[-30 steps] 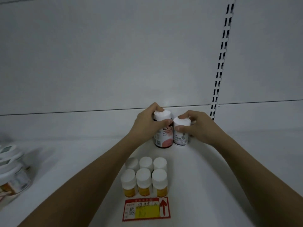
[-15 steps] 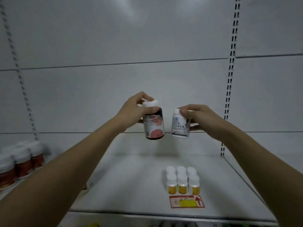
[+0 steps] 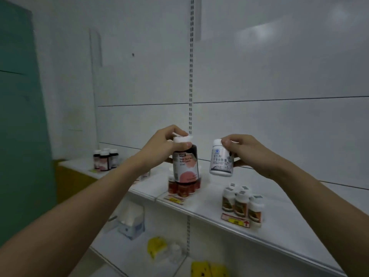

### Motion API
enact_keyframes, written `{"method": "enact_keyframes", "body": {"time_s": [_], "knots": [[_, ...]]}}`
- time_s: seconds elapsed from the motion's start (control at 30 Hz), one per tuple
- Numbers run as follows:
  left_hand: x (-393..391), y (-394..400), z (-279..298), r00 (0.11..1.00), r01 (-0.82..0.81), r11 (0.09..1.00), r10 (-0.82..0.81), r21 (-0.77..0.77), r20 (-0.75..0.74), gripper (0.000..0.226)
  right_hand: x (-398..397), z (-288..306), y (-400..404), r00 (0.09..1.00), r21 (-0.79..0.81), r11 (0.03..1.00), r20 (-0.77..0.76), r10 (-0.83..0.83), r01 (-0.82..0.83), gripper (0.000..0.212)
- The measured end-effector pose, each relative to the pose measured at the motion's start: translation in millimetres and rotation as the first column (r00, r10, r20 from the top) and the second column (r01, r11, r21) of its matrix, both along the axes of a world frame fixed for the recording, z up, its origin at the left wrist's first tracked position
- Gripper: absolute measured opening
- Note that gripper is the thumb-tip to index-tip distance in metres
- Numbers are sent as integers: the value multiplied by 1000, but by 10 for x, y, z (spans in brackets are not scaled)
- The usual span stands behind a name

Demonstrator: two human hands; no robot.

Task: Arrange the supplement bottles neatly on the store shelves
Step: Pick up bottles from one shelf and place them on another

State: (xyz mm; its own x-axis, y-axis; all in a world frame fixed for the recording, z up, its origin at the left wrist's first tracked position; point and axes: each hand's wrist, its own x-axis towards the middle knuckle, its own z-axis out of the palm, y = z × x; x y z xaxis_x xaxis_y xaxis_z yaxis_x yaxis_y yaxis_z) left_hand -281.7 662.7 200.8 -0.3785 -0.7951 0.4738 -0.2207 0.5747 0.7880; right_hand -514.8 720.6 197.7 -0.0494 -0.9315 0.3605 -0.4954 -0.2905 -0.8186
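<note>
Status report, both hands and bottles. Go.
Left hand grips dark bottle by its cap. Right hand holds white bottle. Both aloft over shelf. Nothing in the way.

Glossy dark plastic bottle, matt white bottle, smooth shelf.

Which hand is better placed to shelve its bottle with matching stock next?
Probably left: the left hand holds the dark bottle, and similar dark bottles stand on the shelf's left end.
</note>
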Motion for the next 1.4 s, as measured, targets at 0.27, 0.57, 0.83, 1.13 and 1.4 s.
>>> {"method": "enact_keyframes", "body": {"time_s": [0.27, 0.57, 0.83, 1.13, 1.4], "knots": [[1269, -338, -176, 975, -202, 979, 204, 34, -90, 20, 1205, -84, -771, 989, -17, 991, -68, 135, -136, 22], [2060, -1400, -418, 958, -286, 957, 287, 54, -10, 17, 2006, -448, -2118, 970, 2, 970, -27, 243, -243, 24], [2446, -2774, -469, 956, -292, 953, 288, 77, 63, 20, 2419, -568, -3564, 978, 25, 978, 49, 205, -206, 30], [3122, -3830, -286, 963, -260, 963, 264, 77, -48, 23, 2966, -352, -4561, 980, 8, 980, -4, 198, -198, 23], [3992, -4910, -152, 973, -185, 980, 193, 69, -129, 30, 3780, -289, -5278, 993, -46, 999, -112, 24, -29, 22]]}}
